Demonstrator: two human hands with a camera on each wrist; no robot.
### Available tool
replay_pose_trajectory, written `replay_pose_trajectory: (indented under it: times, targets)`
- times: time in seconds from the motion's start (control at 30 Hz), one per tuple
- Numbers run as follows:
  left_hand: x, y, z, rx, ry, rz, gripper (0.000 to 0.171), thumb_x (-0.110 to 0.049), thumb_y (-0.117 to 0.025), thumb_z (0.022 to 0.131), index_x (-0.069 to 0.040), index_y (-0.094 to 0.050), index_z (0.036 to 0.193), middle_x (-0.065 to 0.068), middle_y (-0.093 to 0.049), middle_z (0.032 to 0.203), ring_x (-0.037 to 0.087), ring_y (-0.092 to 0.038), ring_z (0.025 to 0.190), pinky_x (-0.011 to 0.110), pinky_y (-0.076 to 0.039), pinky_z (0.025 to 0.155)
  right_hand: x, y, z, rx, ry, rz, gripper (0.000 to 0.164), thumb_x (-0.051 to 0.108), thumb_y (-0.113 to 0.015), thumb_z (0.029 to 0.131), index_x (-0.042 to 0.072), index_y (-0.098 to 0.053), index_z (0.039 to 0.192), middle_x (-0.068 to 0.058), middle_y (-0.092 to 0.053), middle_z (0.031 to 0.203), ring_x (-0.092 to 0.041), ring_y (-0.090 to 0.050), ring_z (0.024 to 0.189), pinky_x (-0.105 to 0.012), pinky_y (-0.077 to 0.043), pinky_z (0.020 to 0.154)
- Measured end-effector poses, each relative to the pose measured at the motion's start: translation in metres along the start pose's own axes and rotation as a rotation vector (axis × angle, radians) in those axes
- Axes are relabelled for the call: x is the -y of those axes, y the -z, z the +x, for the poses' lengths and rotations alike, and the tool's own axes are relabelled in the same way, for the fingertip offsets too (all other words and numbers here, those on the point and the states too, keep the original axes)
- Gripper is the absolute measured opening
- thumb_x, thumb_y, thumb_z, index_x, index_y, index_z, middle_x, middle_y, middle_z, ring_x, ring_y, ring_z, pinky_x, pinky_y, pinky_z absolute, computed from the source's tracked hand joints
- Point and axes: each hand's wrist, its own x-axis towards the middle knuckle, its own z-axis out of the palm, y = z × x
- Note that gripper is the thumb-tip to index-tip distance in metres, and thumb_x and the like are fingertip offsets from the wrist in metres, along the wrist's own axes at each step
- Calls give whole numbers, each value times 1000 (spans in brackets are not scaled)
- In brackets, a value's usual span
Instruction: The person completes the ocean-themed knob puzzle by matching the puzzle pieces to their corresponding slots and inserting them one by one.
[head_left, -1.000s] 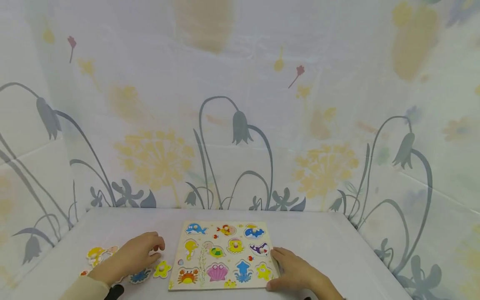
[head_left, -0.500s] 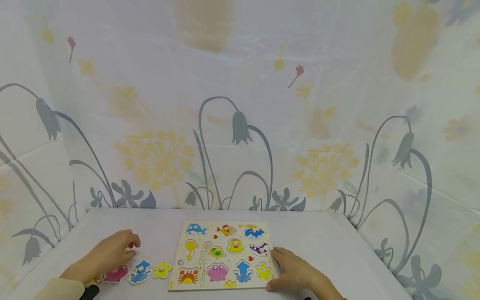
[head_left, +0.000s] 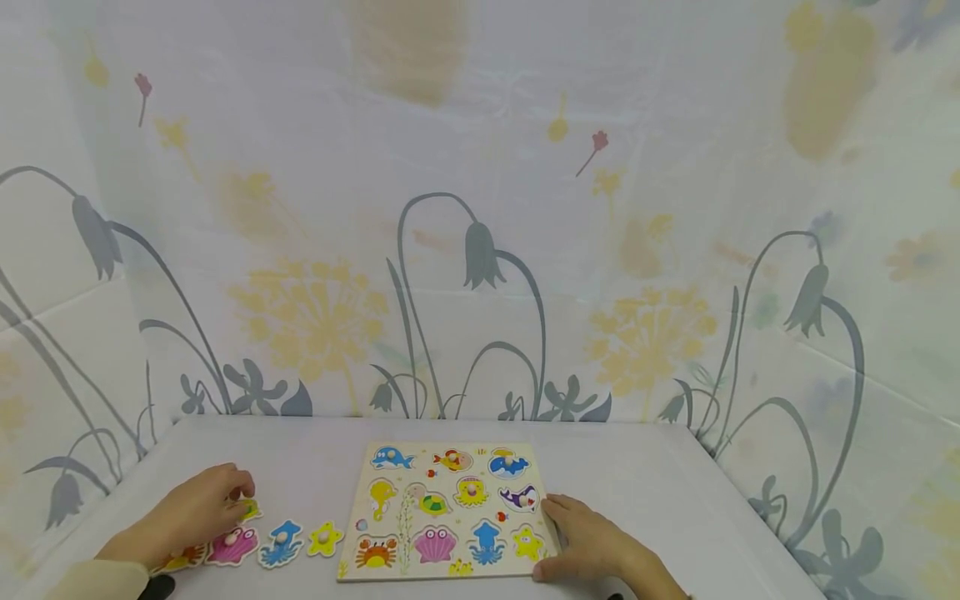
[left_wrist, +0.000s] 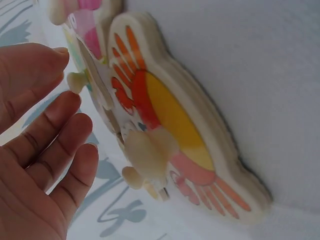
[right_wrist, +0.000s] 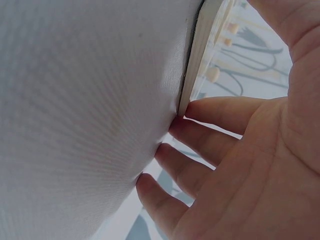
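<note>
My left hand point(head_left: 197, 504) hovers over loose wooden puzzle pieces left of the board. Its thumb and fingertips are at a yellow-green puzzle piece point(head_left: 251, 507), mostly hidden by the hand. In the left wrist view, that piece's knob point(left_wrist: 77, 82) lies just beyond the fingertips, which do not visibly close on it. The crab piece point(left_wrist: 182, 122) lies under the hand's near side. Beside it are the pink shell piece point(head_left: 234, 547), blue squid piece point(head_left: 281, 546) and yellow star piece point(head_left: 325, 539). With extended fingers, my right hand point(head_left: 592, 540) touches the right edge of the sea-animal puzzle board point(head_left: 405, 572).
Knobbed pieces sit in the board's upper part, among them a red-yellow fish point(head_left: 453, 460), an octopus point(head_left: 471, 492) and a purple whale point(head_left: 520, 498). The white table point(head_left: 622, 467) ends at a flower-printed curtain point(head_left: 480, 333) behind and at both sides.
My left hand has moved left from near the star piece, uncovering the squid and shell pieces. It is now at the yellow-green piece. My right hand and the board have stayed still.
</note>
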Motion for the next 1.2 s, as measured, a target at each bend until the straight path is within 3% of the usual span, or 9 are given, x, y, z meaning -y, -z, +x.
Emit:
replay_pose_trajectory:
  times: [0.77,1.2]
  targets:
    - [11,-6,1,42,24,-37,9,-9,-68,81,-13,-63,86,-1,-47,75,17,-46,73,38,-43,70,-4,-1,3,8,-19,7,98,56,-80,63,5,-46,140,-16,-40,145,-40,-35,133,-62,-29,101]
    - [9,-4,2,41,34,-42,8,-9,-69,81,-13,-63,85,-1,-50,77,18,-48,75,40,-46,74,-2,-1,2,-3,-33,1,98,56,-81,62,5,-47,139,-15,-41,145,-40,-35,133,-63,-29,101]
